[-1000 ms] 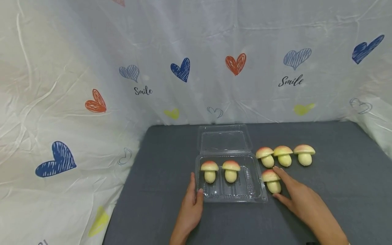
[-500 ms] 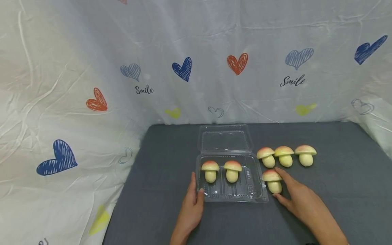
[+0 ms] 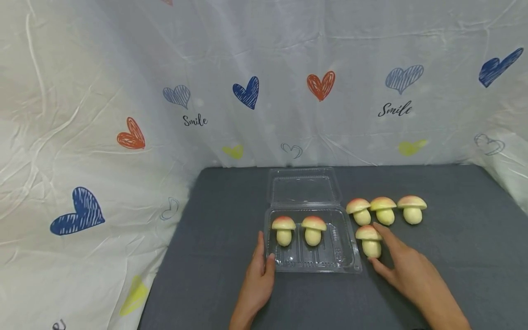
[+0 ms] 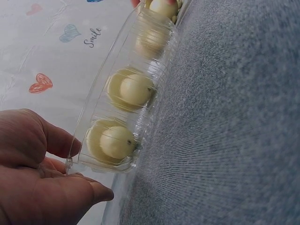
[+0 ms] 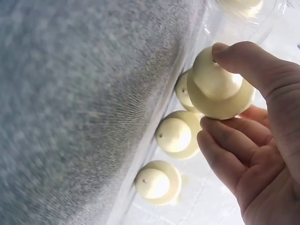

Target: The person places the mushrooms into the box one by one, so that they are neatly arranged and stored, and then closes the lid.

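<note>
My right hand pinches a toy mushroom, thumb at the stem's end and fingers at its red-and-yellow cap. In the right wrist view this mushroom appears raised off the grey cloth, partly covering another behind it. A clear plastic clamshell container lies to its left, lid folded back. Inside stand two similar mushrooms, side by side in its left and middle part. My left hand holds the container by its near left side; the left wrist view shows the rim between thumb and fingers.
Three more mushrooms lie in a row right of the container, behind the held one. The folded-back lid extends toward the back edge of the grey cloth-covered table. Behind hangs a white curtain printed with hearts.
The mushroom in my right hand has risen slightly from its place on the table, with the fingers moving along with it. My left hand and the container stay as they were.
</note>
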`<state>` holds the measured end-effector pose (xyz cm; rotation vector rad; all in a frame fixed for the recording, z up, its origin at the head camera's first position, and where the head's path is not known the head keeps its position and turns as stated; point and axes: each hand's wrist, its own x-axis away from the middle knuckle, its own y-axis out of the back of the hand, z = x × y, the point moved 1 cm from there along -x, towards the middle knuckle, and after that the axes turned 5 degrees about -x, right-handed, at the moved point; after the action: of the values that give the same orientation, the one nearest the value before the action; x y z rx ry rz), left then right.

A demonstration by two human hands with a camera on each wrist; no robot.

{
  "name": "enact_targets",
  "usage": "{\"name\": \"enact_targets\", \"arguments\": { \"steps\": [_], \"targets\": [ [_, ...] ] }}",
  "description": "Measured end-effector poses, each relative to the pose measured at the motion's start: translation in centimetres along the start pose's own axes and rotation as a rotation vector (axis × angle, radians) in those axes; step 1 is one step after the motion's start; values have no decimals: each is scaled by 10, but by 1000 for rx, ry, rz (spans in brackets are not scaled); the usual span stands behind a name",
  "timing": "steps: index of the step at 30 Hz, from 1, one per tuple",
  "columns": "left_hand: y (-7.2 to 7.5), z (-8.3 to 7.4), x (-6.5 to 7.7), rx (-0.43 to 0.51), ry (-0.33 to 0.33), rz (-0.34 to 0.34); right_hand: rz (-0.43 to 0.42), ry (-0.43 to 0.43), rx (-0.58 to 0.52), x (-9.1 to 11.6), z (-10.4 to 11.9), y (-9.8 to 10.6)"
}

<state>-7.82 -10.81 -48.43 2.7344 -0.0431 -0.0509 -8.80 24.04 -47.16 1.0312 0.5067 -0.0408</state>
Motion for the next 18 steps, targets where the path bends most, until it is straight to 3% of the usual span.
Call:
{"name": "enact_targets", "arguments": {
  "steps": [10, 18],
  "targets": [
    [1, -1, 2, -13, 11, 2, -22, -70, 16, -1, 2, 5],
    [2, -2, 3, -11, 4, -2, -88, -87, 16, -6, 5, 11]
  ]
}}
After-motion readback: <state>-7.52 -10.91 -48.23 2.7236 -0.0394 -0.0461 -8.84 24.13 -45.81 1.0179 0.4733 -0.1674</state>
